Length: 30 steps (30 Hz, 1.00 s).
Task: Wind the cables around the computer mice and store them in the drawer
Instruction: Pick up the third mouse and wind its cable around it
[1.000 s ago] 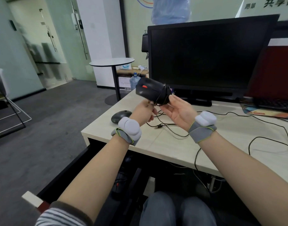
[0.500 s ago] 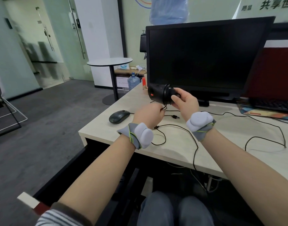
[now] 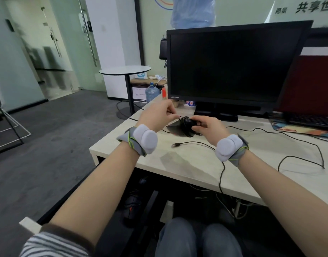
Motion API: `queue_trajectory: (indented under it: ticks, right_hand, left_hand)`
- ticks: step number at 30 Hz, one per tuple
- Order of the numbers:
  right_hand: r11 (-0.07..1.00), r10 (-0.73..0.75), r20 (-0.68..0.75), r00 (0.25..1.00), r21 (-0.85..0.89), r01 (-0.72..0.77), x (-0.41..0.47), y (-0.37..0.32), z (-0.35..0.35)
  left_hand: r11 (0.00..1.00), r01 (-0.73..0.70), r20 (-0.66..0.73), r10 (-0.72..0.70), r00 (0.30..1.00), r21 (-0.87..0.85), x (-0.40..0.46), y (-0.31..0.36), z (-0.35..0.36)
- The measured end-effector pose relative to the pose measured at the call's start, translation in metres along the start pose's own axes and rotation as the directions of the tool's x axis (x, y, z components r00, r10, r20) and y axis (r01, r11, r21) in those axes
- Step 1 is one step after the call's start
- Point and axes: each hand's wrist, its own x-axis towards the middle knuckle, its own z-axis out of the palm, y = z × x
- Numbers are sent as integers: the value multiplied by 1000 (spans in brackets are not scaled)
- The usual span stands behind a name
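At desk edge, head view. Item: black computer mouse [image 3: 187, 125], partly wound, held just above the desk [image 3: 178, 160] in front of the monitor [image 3: 231, 65]. Right hand [image 3: 207, 125] curls round the mouse body, fingers clamped on it. Left hand [image 3: 157, 115] pinches the cable [image 3: 175, 115] between thumb and fingertips, drawing it taut to the mouse.

Loose end: USB plug [image 3: 175, 144] lies on the desk near the right wrist; whether that lead belongs to this mouse cannot be told.

Handling, as judged: mouse light, hard-shelled, smooth, apt to slip; best gripped across its sides so the turns pass clear of the fingers. Cable thin, limp, springy; keep tension on it or the coils loosen.

Change from half a second ago: mouse lowered from chest height near the monitor's lower edge to just over the desk; left hand moved up from the desk to the cable; second mouse at left now hidden behind the left hand.

Drawer [image 3: 29, 224]: open below left, front edge visible.
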Motion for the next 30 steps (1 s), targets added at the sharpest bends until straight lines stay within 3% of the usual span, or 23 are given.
queue_trajectory:
  ticks: [3,6,10,13,17,19,25,28,30]
  right_hand:
    - [936,-42,145,988,352,-12,-5,-5,-2]
    - [755,-41,256,966,641,-138,-4,-7,-4]
    - [591,-85,349,933,772,-234,-5,-12,-6]
    - [483,-105,380,919,827,-287,-6,-18,-3]
    - [311,-101,332,938,906,-288,-5,-25,7]
    - [229,-46,276,960,938,-258,-2,-28,11]
    - [112,113,159,981,979,-171,2,-26,20]
    - [67,209,54,976,995,-69,6,-24,18]
    - [114,285,-15,958,993,-19,9,-21,14]
  left_hand:
    - [984,-59,-3,60,998,-166,5,-6,-8]
    - [927,-84,14,96,995,-367,4,-16,-16]
    - [774,-45,19,74,997,-631,-2,-30,-17]
    - [635,70,94,4,996,-769,-7,-38,-11]
    - [711,246,78,-260,962,-659,-7,-37,5]
    - [664,403,137,-416,899,-629,-3,-25,11]
    - [768,271,154,-224,962,-580,-14,-12,37]
    - [911,219,303,-111,946,-350,-18,-3,42]
    - [970,134,312,-66,948,-201,-21,3,43]
